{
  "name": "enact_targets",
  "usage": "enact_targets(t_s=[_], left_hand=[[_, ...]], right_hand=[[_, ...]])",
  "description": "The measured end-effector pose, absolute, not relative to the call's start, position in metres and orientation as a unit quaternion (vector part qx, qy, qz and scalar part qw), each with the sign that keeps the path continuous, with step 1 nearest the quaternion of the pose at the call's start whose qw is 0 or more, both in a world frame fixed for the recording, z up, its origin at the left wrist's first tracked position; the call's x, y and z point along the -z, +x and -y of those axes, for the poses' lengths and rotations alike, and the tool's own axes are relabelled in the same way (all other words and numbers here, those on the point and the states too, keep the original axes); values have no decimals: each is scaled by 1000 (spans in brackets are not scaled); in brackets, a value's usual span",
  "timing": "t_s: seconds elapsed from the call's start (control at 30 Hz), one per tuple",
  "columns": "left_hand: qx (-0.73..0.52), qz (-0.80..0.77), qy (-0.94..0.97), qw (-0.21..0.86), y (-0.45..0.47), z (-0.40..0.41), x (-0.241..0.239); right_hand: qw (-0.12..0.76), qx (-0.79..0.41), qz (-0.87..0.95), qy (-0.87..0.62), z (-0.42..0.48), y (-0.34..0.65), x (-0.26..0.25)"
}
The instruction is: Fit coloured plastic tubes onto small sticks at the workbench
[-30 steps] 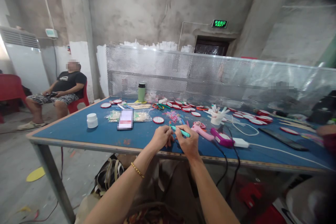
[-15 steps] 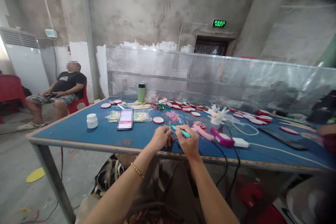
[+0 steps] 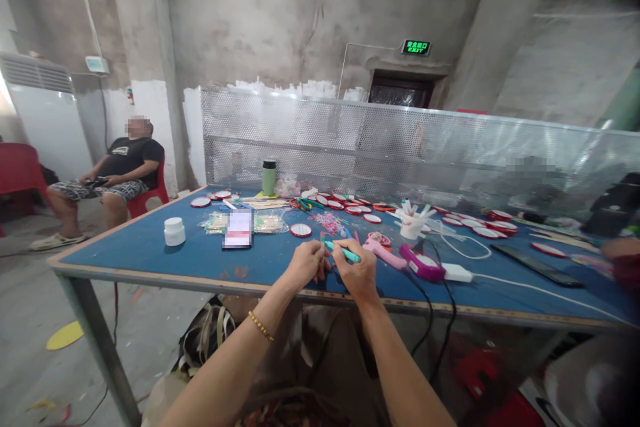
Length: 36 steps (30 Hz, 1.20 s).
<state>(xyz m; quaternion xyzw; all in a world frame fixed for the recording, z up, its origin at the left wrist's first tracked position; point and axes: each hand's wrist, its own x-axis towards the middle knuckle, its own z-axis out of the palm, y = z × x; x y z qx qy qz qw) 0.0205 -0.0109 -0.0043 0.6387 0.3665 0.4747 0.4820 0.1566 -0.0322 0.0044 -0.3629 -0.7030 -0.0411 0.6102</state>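
A teal marker [image 3: 349, 253] lies in the closed grip of my right hand [image 3: 357, 275], its tip pointing left. My left hand [image 3: 307, 261] pinches a small wooden stick [image 3: 323, 239], upright, with orange and green colour near its top. The marker's tip is close to the stick; whether they touch I cannot tell. Both hands are over the table's front edge, and my left fingers hide the stick's lower part. Just beyond are a round white disc with a red rim [image 3: 301, 230] and a pile of small pink pieces [image 3: 327, 221]. A pink glue gun [image 3: 385, 253] is right of my right hand.
On the blue table [image 3: 200, 275] are a white jar [image 3: 175, 232], a phone [image 3: 238, 229], bagged sticks [image 3: 270, 222], a green bottle [image 3: 269, 179], a white cup of sticks [image 3: 411, 225], a purple device [image 3: 421, 263] and cables. A person [image 3: 131, 163] sits at left; another person's arm [image 3: 620, 257] is at right.
The marker and my right hand have moved very slightly left. My left hand keeps its pinch on the stick. The whole view has shifted a little.
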Motion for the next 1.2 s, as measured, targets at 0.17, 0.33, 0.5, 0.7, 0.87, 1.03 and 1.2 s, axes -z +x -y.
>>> enact_targets(t_s=[0.17, 0.33, 0.5, 0.7, 0.87, 1.03, 1.2], left_hand=[[-476, -370, 636, 482, 20, 11, 4], [-479, -365, 638, 481, 21, 12, 5], [-478, -362, 641, 480, 21, 10, 6], [-475, -367, 646, 471, 20, 11, 4], [-471, -371, 655, 460, 20, 15, 1], [-466, -381, 654, 459, 20, 16, -1], [-463, -387, 654, 456, 20, 16, -1]], right_hand=[[615, 38, 696, -369, 32, 156, -5], [612, 34, 701, -365, 32, 156, -5], [615, 34, 698, -365, 32, 156, -5], [613, 35, 702, -360, 34, 156, -5], [606, 60, 714, -346, 35, 155, -7], [602, 65, 718, -343, 36, 154, -9], [601, 56, 719, -344, 36, 154, -9]])
